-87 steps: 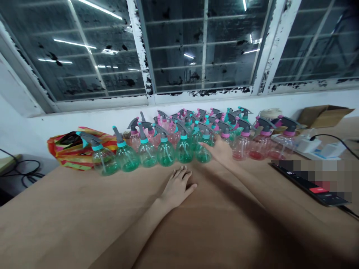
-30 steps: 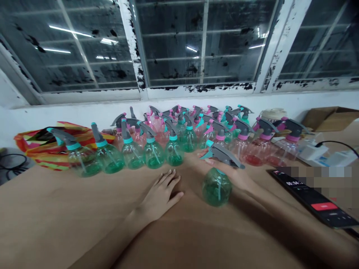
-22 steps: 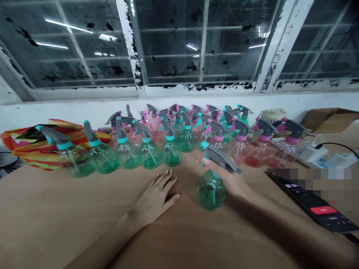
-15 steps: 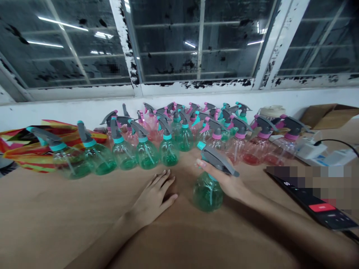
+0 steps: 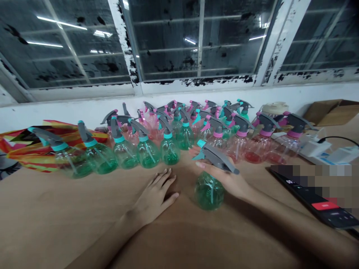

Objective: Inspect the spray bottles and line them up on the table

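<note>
Green spray bottle [image 5: 209,192] (just one), gripped by right hand [image 5: 231,182], left hand [image 5: 153,195] spread open

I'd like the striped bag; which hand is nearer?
Left. The left hand lies on the table right of the striped bag; the right hand, gripping a green bottle, is farther right.

Left hand [image 5: 155,196] lies palm-down; right hand [image 5: 224,175] curls closed.

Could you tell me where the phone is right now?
In the head view, the phone lies at the right on the table, just nearer than the white plugs.
</note>
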Action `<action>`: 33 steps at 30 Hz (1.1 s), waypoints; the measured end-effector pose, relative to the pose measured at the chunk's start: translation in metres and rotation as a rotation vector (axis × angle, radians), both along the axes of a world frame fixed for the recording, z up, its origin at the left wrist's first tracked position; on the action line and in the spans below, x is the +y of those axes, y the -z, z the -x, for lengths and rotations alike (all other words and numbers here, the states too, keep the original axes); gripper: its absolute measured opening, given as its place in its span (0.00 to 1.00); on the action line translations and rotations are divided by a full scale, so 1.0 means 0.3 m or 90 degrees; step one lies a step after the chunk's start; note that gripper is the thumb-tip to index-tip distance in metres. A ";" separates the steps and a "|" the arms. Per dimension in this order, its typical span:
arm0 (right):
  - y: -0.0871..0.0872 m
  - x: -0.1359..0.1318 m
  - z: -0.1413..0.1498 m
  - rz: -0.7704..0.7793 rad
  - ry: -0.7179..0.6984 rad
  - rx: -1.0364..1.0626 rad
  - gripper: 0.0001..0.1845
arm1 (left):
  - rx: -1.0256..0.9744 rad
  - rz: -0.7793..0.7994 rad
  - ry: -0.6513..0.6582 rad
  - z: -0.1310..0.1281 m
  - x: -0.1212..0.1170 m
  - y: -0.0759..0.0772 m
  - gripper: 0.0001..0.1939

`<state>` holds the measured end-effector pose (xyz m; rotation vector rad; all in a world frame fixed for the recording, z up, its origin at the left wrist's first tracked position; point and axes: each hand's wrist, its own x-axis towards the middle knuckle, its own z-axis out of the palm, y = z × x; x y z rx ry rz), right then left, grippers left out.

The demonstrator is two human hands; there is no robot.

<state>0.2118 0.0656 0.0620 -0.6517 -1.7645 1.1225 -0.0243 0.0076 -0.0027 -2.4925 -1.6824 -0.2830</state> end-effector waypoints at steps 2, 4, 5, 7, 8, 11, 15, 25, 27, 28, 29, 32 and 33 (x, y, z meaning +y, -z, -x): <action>0.000 0.001 0.001 0.007 -0.018 0.015 0.14 | -0.007 0.002 0.002 0.000 0.000 0.000 0.28; 0.000 0.001 0.003 0.003 -0.019 0.024 0.13 | -0.010 0.003 0.005 0.001 -0.001 0.000 0.27; -0.001 0.001 0.005 -0.002 -0.014 0.026 0.13 | -0.009 0.003 0.006 0.001 -0.001 0.001 0.27; -0.001 0.000 0.007 -0.008 -0.006 0.026 0.12 | -0.003 0.002 0.006 0.003 -0.003 0.002 0.27; -0.001 0.000 0.008 -0.008 0.000 0.022 0.11 | 0.001 0.002 0.005 0.003 -0.003 0.004 0.28; 0.000 0.002 0.008 -0.013 0.041 -0.015 0.12 | 0.001 0.003 0.004 0.004 -0.003 0.005 0.28; 0.011 0.006 -0.001 -0.045 0.108 -0.080 0.13 | -0.013 0.006 0.004 0.002 -0.003 -0.001 0.27; 0.006 0.007 -0.005 -0.071 0.076 -0.043 0.10 | 0.001 0.004 -0.002 0.001 -0.001 -0.003 0.28; 0.005 0.009 -0.007 -0.064 0.046 -0.023 0.09 | 0.010 0.005 -0.001 0.001 -0.001 -0.003 0.28; 0.006 0.008 -0.009 -0.059 0.038 -0.024 0.09 | 0.014 0.006 -0.001 0.001 -0.001 -0.003 0.28; 0.008 0.007 -0.012 -0.053 0.038 -0.034 0.09 | 0.018 0.006 -0.002 0.001 0.000 -0.002 0.28; 0.019 0.000 -0.022 -0.046 0.081 -0.084 0.11 | 0.022 0.007 -0.002 0.004 0.000 0.001 0.28; 0.022 -0.002 -0.024 -0.047 0.097 -0.096 0.10 | 0.023 0.006 -0.002 0.005 0.000 0.002 0.28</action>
